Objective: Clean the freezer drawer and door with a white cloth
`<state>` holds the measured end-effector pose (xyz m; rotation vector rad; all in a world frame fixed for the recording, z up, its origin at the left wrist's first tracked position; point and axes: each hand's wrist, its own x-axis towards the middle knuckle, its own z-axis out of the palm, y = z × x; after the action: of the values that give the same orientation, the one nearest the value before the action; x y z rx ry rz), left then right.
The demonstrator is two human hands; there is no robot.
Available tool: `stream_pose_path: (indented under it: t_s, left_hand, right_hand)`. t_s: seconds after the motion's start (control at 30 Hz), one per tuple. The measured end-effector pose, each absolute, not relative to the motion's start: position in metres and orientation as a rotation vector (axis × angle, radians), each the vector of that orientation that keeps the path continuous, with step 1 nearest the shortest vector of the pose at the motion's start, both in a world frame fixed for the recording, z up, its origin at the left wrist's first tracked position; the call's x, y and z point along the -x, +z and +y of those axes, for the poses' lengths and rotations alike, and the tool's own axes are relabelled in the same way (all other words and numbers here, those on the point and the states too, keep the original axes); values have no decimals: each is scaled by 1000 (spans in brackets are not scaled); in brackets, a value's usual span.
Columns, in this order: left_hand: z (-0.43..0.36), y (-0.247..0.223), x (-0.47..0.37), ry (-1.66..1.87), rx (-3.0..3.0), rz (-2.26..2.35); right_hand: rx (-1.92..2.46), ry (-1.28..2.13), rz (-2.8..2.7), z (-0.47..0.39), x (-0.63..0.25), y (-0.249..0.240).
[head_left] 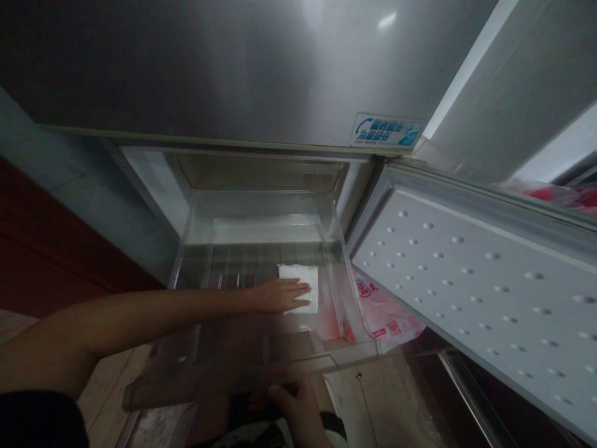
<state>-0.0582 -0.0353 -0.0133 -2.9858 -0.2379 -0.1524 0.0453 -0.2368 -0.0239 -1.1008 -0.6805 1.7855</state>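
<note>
A clear plastic drawer (233, 255) is pulled out of the lower fridge compartment. Inside it, my left hand (283, 295) lies flat with its fingers stretched out on a white cloth or tissue (305, 274), pressed on the drawer's bottom toward the right side. Near the bottom of the view, my right hand (296, 404) is at the drawer's front edge, its thumb raised and its fingers curled. The drawer's front and dim light partly hide those fingers, and what they grip cannot be made out.
The lower fridge door (466, 280) stands open on the right, its inner face dotted with bumps. Above is the closed grey upper door (209, 68) with a blue label (386, 130). A pink and white plastic bag (392, 317) lies beside the drawer, over the tiled floor (392, 398).
</note>
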Motion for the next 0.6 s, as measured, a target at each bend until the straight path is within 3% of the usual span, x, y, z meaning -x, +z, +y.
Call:
stream_pose_path:
  t_s: [0.33, 0.6]
  left_hand:
    - [78, 14, 46, -144, 2905, -639]
    - [109, 22, 45, -138, 2932, -690]
  right_hand:
    - [1056, 1821, -622, -235, -44, -23]
    - [1030, 1781, -589, -237, -42, -22]
